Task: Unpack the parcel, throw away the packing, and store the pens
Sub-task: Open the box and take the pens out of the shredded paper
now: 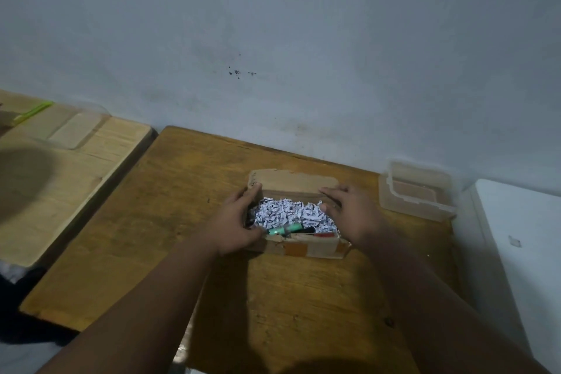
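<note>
A small cardboard parcel box (303, 247) sits open in the middle of the brown wooden table (273, 297), its far flap folded back. Shredded white paper (291, 211) fills it. A green pen (283, 229) lies along the near edge of the filling, with a dark pen tip and a red piece beside it. My left hand (235, 223) grips the box's left end, thumb near the green pen. My right hand (352, 211) holds the right end, fingers on the far rim.
An open clear plastic container (417, 191) stands at the table's back right by the wall. A lighter wooden table (60, 167) on the left carries a clear lid (73, 130) and a green object (33, 112). A white surface (522, 237) borders the right.
</note>
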